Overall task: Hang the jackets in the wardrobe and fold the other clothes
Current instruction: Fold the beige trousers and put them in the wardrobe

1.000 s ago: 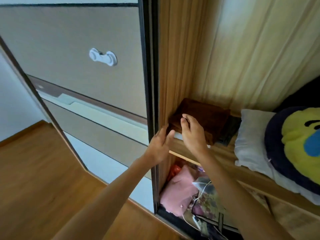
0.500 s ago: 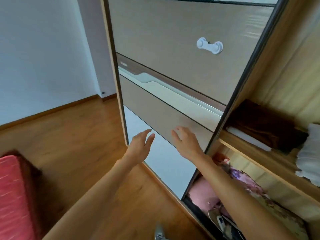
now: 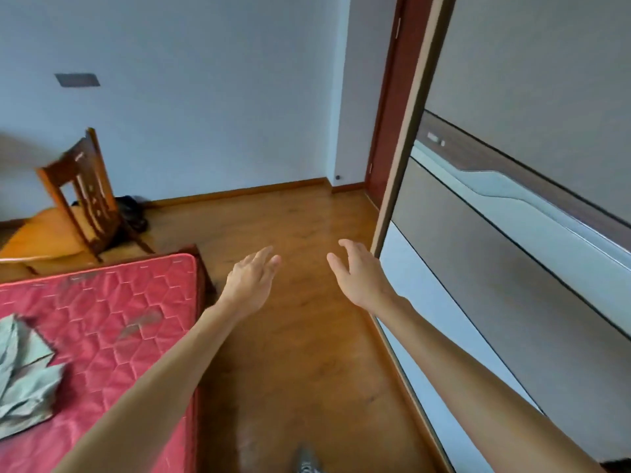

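Left hand: The left hand [image 3: 251, 281] is stretched forward over the floor [image 3: 290, 353]. The palm is down and the fingers are straight and close together. It holds nothing.

Right hand: The right hand [image 3: 358, 274] is also stretched forward, with the fingers loosely spread, slightly curved and wide. It holds nothing. It is just beside the edge of the wardrobe door [image 3: 512, 254]; contact cannot be confirmed.

Reason for posture: Both hands are free and held ahead of the body. This is judged to be readiness to take up the next item, not work on one.

Task item: A crumpled grey-green garment [image 3: 24, 377] lies on the red mattress [image 3: 112, 322], at the person's near left and well apart from both hands. It cannot be told whether it is a jacket or another kind of clothing.

Mattress: It is quilted, flat and broad. It is judged to serve as both the holding area and the folding surface, which explains why the garment lies there.

Wardrobe: Only the sliding door panel shows, along the right. The interior and the hanging rail are not in view.

Floor lane: A strip of wooden floor runs between the mattress and the wardrobe, and the person stands in it.

Other items: A wooden chair [image 3: 85, 192] stands beyond the mattress near the wall. The dark bundle [image 3: 131, 213] behind it is too unclear to identify.

Step in hand: This is judged to be an approach to the garment.

Next move: Reach down and left and lift the garment by its upper edge. Identify its type, then hang or fold it accordingly.

Risk: The loose cloth may drag off the mattress edge if it is gripped at one corner only.
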The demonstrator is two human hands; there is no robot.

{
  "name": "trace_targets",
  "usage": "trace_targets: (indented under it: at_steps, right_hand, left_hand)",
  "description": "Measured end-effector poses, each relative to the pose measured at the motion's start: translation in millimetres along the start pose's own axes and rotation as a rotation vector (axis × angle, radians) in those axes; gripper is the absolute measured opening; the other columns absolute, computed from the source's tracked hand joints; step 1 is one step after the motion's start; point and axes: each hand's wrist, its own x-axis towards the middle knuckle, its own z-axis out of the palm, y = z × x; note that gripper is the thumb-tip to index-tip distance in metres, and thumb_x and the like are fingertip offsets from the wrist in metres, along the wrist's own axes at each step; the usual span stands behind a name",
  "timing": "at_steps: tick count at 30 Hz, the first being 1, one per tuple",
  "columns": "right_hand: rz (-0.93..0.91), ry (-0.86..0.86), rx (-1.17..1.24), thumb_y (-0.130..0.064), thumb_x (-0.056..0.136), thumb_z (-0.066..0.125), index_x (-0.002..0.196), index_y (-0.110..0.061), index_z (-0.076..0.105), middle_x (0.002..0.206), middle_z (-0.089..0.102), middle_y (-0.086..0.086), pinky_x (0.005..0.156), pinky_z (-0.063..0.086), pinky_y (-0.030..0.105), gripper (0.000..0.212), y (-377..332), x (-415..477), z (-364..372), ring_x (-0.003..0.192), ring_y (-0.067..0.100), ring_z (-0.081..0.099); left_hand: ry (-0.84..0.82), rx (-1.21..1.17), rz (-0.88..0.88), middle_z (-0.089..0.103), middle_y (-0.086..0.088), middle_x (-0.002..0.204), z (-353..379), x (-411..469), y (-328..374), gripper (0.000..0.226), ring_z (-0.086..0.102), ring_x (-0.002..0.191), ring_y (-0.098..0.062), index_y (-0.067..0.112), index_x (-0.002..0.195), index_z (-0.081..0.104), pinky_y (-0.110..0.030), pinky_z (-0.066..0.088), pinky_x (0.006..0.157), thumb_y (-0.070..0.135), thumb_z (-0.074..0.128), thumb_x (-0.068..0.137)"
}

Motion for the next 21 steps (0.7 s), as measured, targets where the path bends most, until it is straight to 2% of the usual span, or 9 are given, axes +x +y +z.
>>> trace_targets:
  at_steps: [4,7,15,19,21]
  right_hand:
    - [-0.132,-0.066,-0.029,-0.051,0.102,0.035,0.147,-0.018,0.039,0.151,0.044,0.002,0.114,0.037,0.04,0.056,-52,77,33,0.138,0.021,0.042]
    - [-0.22,-0.105,-0.041,-0.047,0.103,0.036,0.146,-0.013,0.04,0.15,0.045,0.004,0.116,0.032,0.039,0.055,-94,121,60,0.139,0.021,0.04]
    - [-0.471,-0.179,-0.11,-0.048,0.102,0.036,0.143,-0.013,0.044,0.148,0.047,0.005,0.116,0.031,0.041,0.055,-218,223,174,0.138,0.021,0.041]
    - [-0.56,-0.221,-0.106,-0.046,0.102,0.039,0.144,-0.011,0.044,0.148,0.046,0.007,0.117,0.029,0.039,0.054,-293,261,229,0.138,0.022,0.04]
    - [-0.604,-0.247,-0.115,-0.046,0.102,0.039,0.144,-0.011,0.043,0.149,0.045,0.008,0.117,0.028,0.039,0.055,-330,276,254,0.139,0.022,0.039]
  left_hand:
    - [0.074,0.004,-0.105,0.059,-0.009,0.135,-49,35,-57,0.076,0.052,0.128,-0.033,0.023,0.136,0.049,-0.05,0.043,0.103,0.075,0.014,0.092]
    - [0.14,0.021,-0.196,0.052,-0.008,0.145,-81,49,-98,0.056,0.046,0.136,-0.03,0.021,0.145,0.045,-0.048,0.038,0.109,0.053,0.029,0.103]
    - [0.256,0.026,-0.421,0.044,-0.013,0.153,-164,77,-229,0.056,0.04,0.141,-0.03,0.018,0.151,0.038,-0.046,0.034,0.112,0.048,0.03,0.105]
    - [0.342,0.015,-0.488,0.046,-0.013,0.151,-215,87,-298,0.065,0.042,0.14,-0.03,0.018,0.149,0.041,-0.046,0.035,0.112,0.06,0.027,0.101]
    - [0.394,0.0,-0.53,0.048,-0.014,0.149,-242,88,-329,0.06,0.043,0.138,-0.031,0.017,0.148,0.043,-0.047,0.036,0.111,0.055,0.03,0.103]
